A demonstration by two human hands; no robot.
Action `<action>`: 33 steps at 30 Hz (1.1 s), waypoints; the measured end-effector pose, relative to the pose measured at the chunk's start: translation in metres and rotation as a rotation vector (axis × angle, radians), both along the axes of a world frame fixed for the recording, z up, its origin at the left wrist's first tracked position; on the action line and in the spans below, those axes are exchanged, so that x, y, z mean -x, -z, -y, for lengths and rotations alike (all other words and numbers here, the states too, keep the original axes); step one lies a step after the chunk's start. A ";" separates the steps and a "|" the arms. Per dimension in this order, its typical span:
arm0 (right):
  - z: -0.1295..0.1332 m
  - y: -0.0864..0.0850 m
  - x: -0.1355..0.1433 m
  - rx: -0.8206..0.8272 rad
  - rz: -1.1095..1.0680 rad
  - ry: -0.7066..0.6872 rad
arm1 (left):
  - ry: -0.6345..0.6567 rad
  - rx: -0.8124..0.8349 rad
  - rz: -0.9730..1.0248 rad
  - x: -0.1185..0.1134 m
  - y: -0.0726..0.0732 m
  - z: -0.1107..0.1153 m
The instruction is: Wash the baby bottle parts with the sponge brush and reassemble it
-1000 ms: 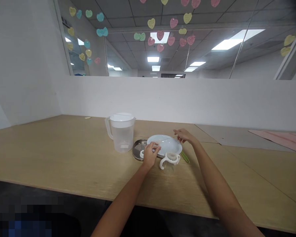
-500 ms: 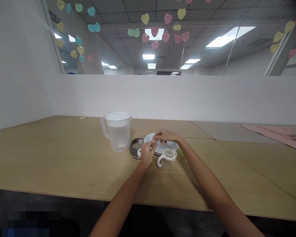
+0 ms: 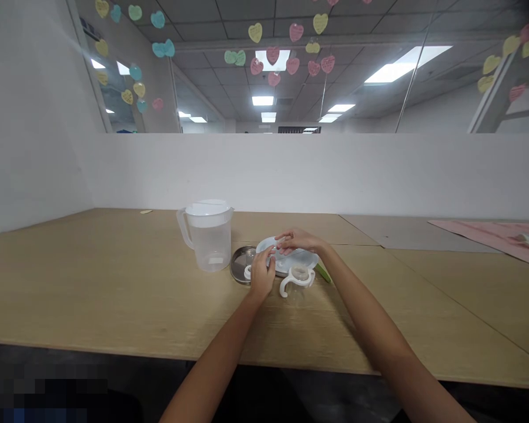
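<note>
My left hand (image 3: 263,275) is over the near left side of a pale plate (image 3: 306,259), its fingers stretched and thumb apart. From the right, my right hand (image 3: 300,239) reaches over the same plate, fingers loosely spread and pointing at the left fingertips. Whether a small clear piece sits between the fingertips is too fine to tell. Just in front of the plate stands a clear baby bottle (image 3: 297,292) with a white two-handled ring (image 3: 298,280) around its neck. Left of my left hand, a white ring-shaped part (image 3: 247,272) lies in a round metal tray (image 3: 237,267), partly hidden.
A translucent lidded pitcher (image 3: 211,241) stands left of the metal tray. A green strip-like object (image 3: 323,273) lies right of the plate. Grey (image 3: 409,234) and pink (image 3: 476,232) sheets cover the far right of the table (image 3: 114,282), which meets a white wall.
My fingertips, pressed together before, have come apart. The right hand has lifted slightly, and the left fingers have straightened. The whole view has shifted a little.
</note>
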State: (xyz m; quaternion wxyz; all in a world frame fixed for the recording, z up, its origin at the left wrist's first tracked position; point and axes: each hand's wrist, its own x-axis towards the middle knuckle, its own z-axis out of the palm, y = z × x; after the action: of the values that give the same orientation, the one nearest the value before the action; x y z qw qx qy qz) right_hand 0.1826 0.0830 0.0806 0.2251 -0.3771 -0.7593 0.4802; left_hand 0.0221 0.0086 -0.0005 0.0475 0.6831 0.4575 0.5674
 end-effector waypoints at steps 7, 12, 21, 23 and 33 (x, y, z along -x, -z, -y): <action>-0.005 0.013 0.003 -0.292 0.829 0.118 | -0.076 0.001 0.053 0.000 -0.004 0.004; -0.004 0.022 0.010 -0.330 0.934 0.154 | -0.175 -0.011 0.051 0.003 -0.003 0.002; -0.018 0.042 0.011 -0.285 0.738 -0.006 | -0.304 0.080 0.247 0.012 0.003 -0.012; -0.017 0.044 0.012 -0.268 0.668 -0.039 | -0.298 0.097 0.290 0.014 0.004 -0.013; -0.006 0.018 0.011 0.144 -0.303 -0.003 | -0.323 0.298 0.291 0.018 0.000 -0.012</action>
State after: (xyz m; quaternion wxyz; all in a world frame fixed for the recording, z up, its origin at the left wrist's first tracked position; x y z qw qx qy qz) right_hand 0.1713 0.0885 0.0625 0.3086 -0.3143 -0.6809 0.5851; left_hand 0.0041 0.0204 -0.0002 0.1217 0.4977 0.6275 0.5863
